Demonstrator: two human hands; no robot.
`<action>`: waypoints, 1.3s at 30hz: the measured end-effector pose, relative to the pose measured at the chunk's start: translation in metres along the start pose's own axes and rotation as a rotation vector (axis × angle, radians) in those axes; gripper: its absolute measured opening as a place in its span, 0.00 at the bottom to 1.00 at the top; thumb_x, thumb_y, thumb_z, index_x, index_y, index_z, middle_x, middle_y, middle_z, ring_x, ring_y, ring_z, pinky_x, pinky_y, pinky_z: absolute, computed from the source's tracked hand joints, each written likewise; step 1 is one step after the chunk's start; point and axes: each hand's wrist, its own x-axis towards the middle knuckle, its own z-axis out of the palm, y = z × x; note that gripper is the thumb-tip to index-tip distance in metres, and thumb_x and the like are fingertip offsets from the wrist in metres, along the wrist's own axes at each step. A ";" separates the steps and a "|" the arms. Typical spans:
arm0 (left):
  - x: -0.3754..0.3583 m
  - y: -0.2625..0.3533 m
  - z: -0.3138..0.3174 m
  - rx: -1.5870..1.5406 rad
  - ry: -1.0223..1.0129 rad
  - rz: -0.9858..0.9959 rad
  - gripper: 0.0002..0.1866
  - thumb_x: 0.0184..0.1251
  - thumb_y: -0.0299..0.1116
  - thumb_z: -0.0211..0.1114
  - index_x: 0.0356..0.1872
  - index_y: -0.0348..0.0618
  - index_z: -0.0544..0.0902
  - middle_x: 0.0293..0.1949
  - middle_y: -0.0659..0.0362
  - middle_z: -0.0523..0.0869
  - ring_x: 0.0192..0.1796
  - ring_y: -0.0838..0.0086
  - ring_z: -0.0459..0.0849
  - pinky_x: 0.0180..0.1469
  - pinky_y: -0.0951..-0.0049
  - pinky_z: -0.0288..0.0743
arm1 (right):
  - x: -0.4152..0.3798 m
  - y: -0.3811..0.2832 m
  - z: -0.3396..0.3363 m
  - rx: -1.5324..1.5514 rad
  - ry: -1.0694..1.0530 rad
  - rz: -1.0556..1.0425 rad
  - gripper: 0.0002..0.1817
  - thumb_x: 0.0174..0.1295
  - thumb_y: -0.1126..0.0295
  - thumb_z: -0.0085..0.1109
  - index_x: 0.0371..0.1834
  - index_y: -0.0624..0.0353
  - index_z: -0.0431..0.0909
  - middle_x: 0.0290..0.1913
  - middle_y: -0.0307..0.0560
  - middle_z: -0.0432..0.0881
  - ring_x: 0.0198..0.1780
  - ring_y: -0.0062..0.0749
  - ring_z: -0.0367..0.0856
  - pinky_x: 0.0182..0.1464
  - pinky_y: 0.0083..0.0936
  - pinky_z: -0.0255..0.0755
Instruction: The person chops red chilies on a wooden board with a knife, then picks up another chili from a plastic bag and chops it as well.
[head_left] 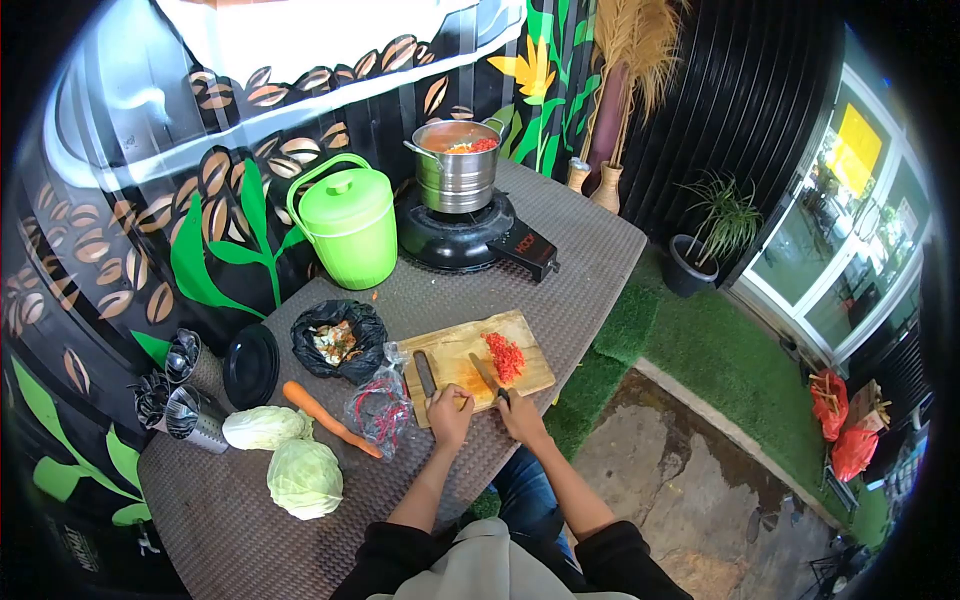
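Observation:
On the wooden cutting board (440, 345) lies a pile of chopped red pieces (503, 357). My right hand (520, 415) is closed round the dark handle of a knife (484, 372), whose blade points up and left over the board. My left hand (450, 412) rests at the board's near edge with its fingers pinched together; what they hold is too small to name. Just above it a second, dark-bladed tool (425, 373) lies at the board's left side. Left of the board is a clear plastic bag (378, 412) with red items inside.
A steel pot (456, 185) stands on a black stove (455, 238), beside a green lidded bucket (348, 225). Further left are a black bag with scraps (335, 342), a carrot (330, 418), cabbages (304, 479), black plates (251, 366) and utensil holders (197, 417).

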 end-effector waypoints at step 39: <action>-0.009 -0.056 -0.125 -0.028 0.360 -0.219 0.11 0.58 0.19 0.60 0.43 0.38 0.77 0.43 0.52 0.78 0.36 0.64 0.79 0.42 0.65 0.73 | -0.003 -0.128 0.096 0.114 -0.101 -0.861 0.17 0.50 0.83 0.47 0.46 0.68 0.73 0.47 0.61 0.73 0.51 0.54 0.74 0.51 0.39 0.69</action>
